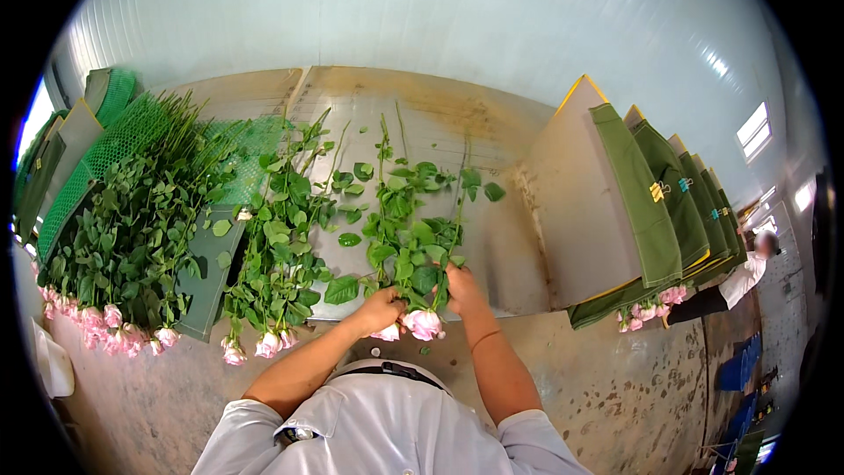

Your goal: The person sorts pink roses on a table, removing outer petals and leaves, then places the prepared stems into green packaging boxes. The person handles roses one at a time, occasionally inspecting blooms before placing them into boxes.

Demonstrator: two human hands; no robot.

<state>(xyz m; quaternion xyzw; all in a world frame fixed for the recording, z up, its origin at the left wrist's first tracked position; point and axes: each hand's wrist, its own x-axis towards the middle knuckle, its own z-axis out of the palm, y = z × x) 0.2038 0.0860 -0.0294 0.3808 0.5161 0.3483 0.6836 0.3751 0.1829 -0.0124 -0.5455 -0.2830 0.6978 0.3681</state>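
Observation:
My left hand [380, 310] is closed near the heads of two pink roses, its fingertips among the stems and leaves. On the other side, my right hand [460, 288] is closed at the leafy stem of the front pink rose [424, 325]. Another pink rose [385, 332] shows partly beside my left hand. Their leafy stems [397, 211] lie away from me on the metal table [492, 255]. To the left lies a loose group of pink roses [277, 237], heads hanging over the near edge.
A large pile of pink roses [132, 220] rests on green plastic mesh [141, 123] at the left. Upright boards with green cloth [646, 202] stand at the right, with more roses [651, 308] beneath. Another person [743, 281] is at far right. A white container [54, 365] stands lower left.

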